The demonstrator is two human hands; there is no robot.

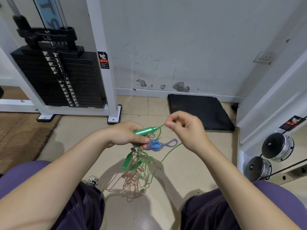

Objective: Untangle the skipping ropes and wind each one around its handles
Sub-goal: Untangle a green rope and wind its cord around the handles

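Observation:
My left hand [127,136] grips a green skipping-rope handle [147,130] that points to the right. My right hand [186,128] pinches the thin green rope [167,154] just past the handle's tip. Below the hands a second green handle [127,161] dangles in a tangle of green and pinkish-brown rope [134,180] that reaches the floor between my knees. A blue-handled rope [157,145] with purple-and-white cord lies wound in a bundle on the tiles just beyond my left fingers.
A weight-stack machine [58,77] with a white frame stands at the left. A black rubber mat [199,112] lies against the wall. Dumbbells [275,146] rest on a rack at the right. My shoe [91,180] is on the tiled floor.

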